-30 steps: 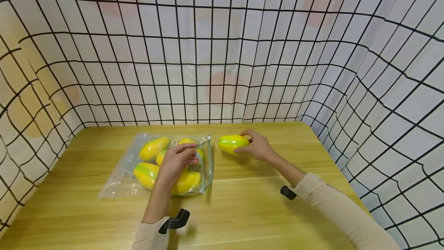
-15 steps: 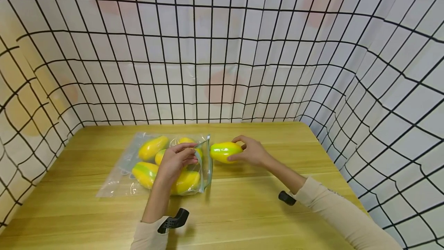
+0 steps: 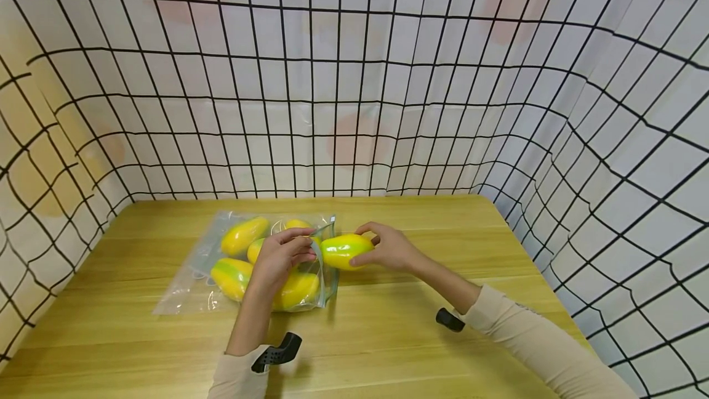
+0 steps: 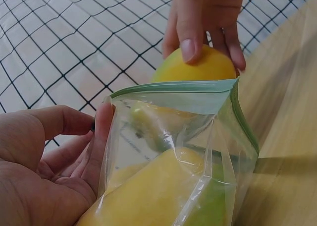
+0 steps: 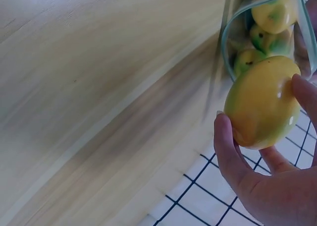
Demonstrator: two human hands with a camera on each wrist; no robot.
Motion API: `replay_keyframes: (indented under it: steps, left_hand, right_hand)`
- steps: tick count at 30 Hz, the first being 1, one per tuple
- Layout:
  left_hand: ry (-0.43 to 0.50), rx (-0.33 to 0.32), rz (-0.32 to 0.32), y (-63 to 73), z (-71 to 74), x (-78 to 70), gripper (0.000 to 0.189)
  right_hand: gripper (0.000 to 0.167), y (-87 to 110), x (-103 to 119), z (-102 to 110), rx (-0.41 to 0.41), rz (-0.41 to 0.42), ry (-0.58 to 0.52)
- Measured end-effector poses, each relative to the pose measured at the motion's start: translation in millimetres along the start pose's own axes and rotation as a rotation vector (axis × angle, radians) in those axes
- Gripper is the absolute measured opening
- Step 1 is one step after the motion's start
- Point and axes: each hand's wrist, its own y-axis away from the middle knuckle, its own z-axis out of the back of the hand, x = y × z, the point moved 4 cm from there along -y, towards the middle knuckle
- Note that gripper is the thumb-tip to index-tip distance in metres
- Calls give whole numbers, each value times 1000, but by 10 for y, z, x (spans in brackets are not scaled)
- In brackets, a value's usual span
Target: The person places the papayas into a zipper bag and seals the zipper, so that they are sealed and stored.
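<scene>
A clear zip bag (image 3: 202, 291) lies on its side on the table, its green-edged mouth facing right. Several yellow-green mangoes (image 3: 245, 236) are inside. My left hand (image 3: 282, 254) pinches the rim of the bag between thumb and fingers, and the left wrist view shows the zip strip (image 4: 173, 87) held up and apart. My right hand (image 3: 390, 250) grips one more mango (image 3: 346, 251) by its right end, thumb on the near side. This mango's left tip is right at the bag's mouth; in the right wrist view its body (image 5: 262, 104) overlaps the opening.
The wooden table (image 3: 421, 337) extends to the right and in front of the bag. A black wire grid (image 3: 354, 103) with white sheeting behind it stands along the back and both sides. A black wrist mount (image 3: 277, 353) sits on the left sleeve.
My right hand has moved the mango leftward and slightly nearer, from apart from the bag to its mouth. My left hand keeps its pinch on the rim, almost unmoved.
</scene>
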Motion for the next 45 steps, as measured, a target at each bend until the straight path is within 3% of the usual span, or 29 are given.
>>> replay_keyframes:
  steps: [45]
  left_hand:
    - [-7, -5, 6, -4, 5, -4, 30]
  right_hand:
    - [61, -81, 153, -378, 53, 75, -10]
